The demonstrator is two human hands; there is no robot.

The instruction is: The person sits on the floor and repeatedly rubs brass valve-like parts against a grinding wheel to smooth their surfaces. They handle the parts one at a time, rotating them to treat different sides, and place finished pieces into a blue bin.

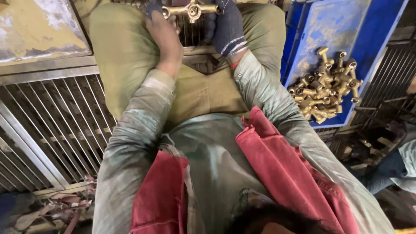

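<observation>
A brass cross-shaped pipe fitting (192, 9) is held at the top of the view, above my knees. My left hand (164, 37) is bare and grips its left end. My right hand (226, 26), in a dark knitted glove, grips its right end. Both forearms in pale dirty sleeves reach forward over my lap in olive trousers (125, 52). The fingertips are partly cut off by the top edge.
A blue plastic crate (329, 26) tilts at the right, holding a pile of several brass fittings (327, 86). A metal grate floor (47, 125) lies at the left. A red cloth (277, 160) hangs over my chest. Another person's sleeve (401, 167) shows at the far right.
</observation>
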